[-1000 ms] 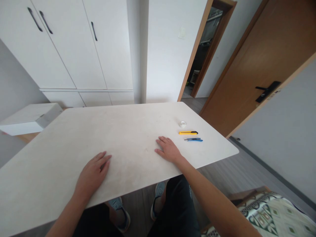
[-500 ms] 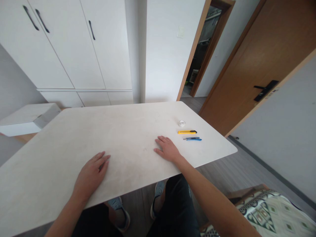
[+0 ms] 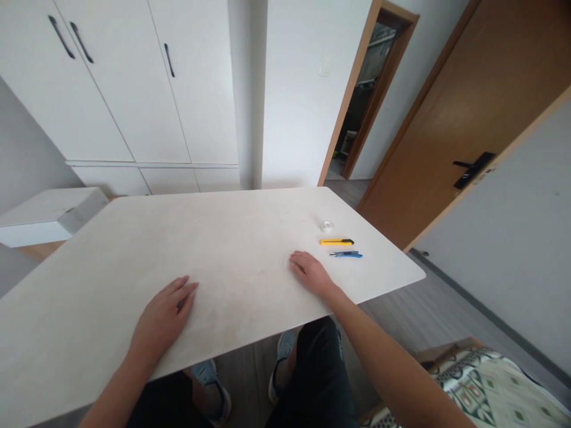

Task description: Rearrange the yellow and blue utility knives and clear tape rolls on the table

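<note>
My left hand (image 3: 165,315) rests on the white table (image 3: 232,238), fingers stretched out and holding nothing. On the right, my right hand (image 3: 311,272) is over the tabletop with its fingers slightly bent and a gap by the thumb; nothing shows in it. Nearest to it lies a blue utility knife (image 3: 347,254), just right of the hand and apart from it. Behind that is a yellow utility knife (image 3: 337,242), roughly parallel. A small clear roll of tape (image 3: 327,226) sits farther back.
A white box (image 3: 49,214) stands beyond the table's left edge. White cabinets (image 3: 191,107) line the far wall. A wooden door (image 3: 446,107) is at the right, and a chair with a patterned cover (image 3: 486,386) stands at the lower right.
My right hand has moved slightly right, toward the blue utility knife, and its fingers have drawn in. My left hand stays in place. The view has shifted a little.
</note>
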Tool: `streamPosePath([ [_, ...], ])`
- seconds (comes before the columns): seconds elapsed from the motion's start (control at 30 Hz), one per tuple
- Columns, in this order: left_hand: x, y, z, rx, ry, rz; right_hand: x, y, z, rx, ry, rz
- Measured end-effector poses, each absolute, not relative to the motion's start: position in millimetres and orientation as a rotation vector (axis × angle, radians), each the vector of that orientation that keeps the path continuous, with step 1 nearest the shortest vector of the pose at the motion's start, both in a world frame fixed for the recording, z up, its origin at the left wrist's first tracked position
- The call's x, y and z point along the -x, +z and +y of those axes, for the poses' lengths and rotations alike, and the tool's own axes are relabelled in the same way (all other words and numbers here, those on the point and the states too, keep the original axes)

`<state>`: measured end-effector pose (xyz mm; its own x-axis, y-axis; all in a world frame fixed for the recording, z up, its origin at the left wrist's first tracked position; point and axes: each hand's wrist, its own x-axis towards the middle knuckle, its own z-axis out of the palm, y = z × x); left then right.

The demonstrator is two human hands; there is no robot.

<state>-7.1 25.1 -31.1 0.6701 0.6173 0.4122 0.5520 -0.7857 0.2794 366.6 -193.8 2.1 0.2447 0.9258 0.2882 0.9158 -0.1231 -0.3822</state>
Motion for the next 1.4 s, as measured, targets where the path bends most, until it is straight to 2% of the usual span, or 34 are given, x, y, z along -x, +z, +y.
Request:
streamPosePath([
  [0.2, 5.9, -34.7, 26.9, -2.720, 0.761, 0.979, -461.9, 15.6, -251.4, 2.331, -0.234, -1.377],
  [0.33, 5.6, -34.4, 26.6, -2.710, 0.743, 0.990, -506.3, 20.4, -280.4, 2.518, -0.123, -1.363],
  [0.6, 6.7, -31.4, 24.7, -2.724, 0.731, 1.002, -506.7, 29.5, -264.1, 2.487, -0.028, -1.471],
  [0.8, 5.7, -27.1, 22.5, -2.723, 0.724, 1.020, -508.7, 39.1, -237.3, 2.755, 0.124, -1.262],
  [1.03, 3.3, -25.3, 20.8, -2.701, 0.729, 1.023, -509.5, 33.3, -232.2, 2.806, 0.035, -1.604],
  [1.3, 2.7, -24.3, 18.5, -2.706, 0.735, 1.033, -504.4, 48.4, -198.1, 2.821, -0.165, -0.818],
  [1.4, 2.1, -23.7, 17.9, -2.700, 0.746, 1.036, -510.7, 61.6, -168.6, 2.806, -0.029, -0.794],
])
